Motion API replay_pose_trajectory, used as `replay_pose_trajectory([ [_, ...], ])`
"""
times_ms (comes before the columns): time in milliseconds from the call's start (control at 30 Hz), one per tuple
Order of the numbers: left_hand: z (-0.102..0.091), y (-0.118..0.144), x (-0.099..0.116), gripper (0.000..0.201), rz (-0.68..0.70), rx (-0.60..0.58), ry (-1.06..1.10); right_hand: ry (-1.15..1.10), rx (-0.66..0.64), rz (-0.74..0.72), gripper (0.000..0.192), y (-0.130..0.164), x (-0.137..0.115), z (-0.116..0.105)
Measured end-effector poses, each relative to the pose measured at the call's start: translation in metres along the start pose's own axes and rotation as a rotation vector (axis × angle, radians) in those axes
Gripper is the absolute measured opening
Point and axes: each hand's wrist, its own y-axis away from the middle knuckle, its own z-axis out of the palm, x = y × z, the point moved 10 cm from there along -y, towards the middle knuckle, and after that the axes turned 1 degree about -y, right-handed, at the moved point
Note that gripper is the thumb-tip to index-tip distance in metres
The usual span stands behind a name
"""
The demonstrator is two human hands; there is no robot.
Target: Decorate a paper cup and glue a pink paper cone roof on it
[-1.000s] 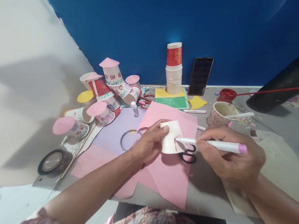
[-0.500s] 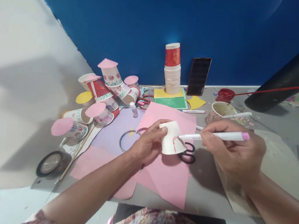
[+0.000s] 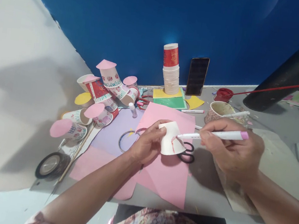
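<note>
My left hand [image 3: 148, 142] grips a white paper cup [image 3: 168, 139] turned upside down and slightly tilted, its thumb on the near side. A pinkish-red curved line runs down the cup's right side. In my right hand [image 3: 233, 151] is a white marker [image 3: 221, 134] with a pink end, its tip at the drawn line. Black-handled scissors [image 3: 187, 153] lie partly hidden behind the cup. Beneath the cup and my left hand are pink paper sheets [image 3: 170, 182].
Decorated paper cups [image 3: 104, 92] with pink paper tops cluster at the left. A cup stack [image 3: 171, 80] and a phone [image 3: 197, 76] stand by the blue wall. Tape [image 3: 50, 166], a sheet of lavender paper [image 3: 111, 129], a used cup [image 3: 211, 112] and a dark bottle [image 3: 282, 75] surround the work area.
The marker tip has moved very slightly along the line on the cup. Both hands keep their hold, and the whole view has shifted a little.
</note>
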Motion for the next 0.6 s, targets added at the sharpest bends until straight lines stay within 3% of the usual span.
replay_pose_trajectory([
  [600, 0.0048, -0.0005, 0.0014, 0.049, -0.01, -0.001, 0.072, -0.029, 0.009, 0.038, 0.016, -0.0009, 0.0087, -0.0034],
])
